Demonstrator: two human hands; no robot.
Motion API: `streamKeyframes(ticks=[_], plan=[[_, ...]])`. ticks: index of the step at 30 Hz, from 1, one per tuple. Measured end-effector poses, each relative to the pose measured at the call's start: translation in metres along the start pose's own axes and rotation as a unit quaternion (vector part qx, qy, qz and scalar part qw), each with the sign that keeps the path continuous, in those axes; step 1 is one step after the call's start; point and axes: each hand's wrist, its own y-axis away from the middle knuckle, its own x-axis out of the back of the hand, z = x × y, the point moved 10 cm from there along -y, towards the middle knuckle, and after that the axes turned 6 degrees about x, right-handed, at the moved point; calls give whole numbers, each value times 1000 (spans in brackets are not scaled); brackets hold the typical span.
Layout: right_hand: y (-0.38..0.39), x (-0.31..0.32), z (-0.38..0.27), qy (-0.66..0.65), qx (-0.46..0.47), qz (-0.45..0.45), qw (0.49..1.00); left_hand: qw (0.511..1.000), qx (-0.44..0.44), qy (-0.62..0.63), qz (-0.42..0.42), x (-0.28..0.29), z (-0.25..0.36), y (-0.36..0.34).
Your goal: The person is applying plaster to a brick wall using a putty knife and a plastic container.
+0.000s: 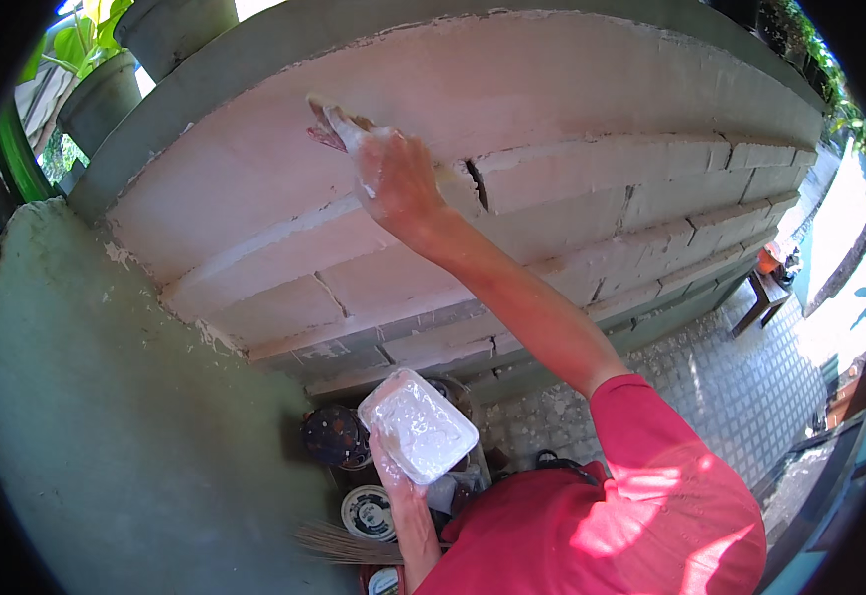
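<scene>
My right hand [393, 174] is raised at the upper part of the block wall [552, 89], closed around a paintbrush [329, 124] smeared with white. The brush head is at the pale, freshly coated surface; whether it touches cannot be told. Below, my left hand [398, 466] holds a square white plastic tub [418, 424] with white, wet-looking contents, its fingers partly hidden under it. Stepped ledges and dark cracks run along the wall beneath my right hand.
A green-grey wall [106, 377] stands at left. Paint cans [332, 436], a lid [367, 511] and bundled twigs [334, 545] are low beside me. Potted plants [96, 104] sit above. A small wooden bench [762, 302] stands on the tiled floor [711, 377] at right.
</scene>
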Motion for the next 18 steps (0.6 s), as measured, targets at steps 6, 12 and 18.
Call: streamKeyframes(ticks=[6, 12, 18], plan=[[38, 66, 96, -25, 29, 186, 982, 999, -29, -22, 26, 24, 13, 11], [35, 27, 20, -89, 123, 48, 987, 998, -37, -34, 49, 36, 17, 10], [172, -27, 17, -526, -416, -253, 697, 998, -33, -37, 30, 32, 8, -2]])
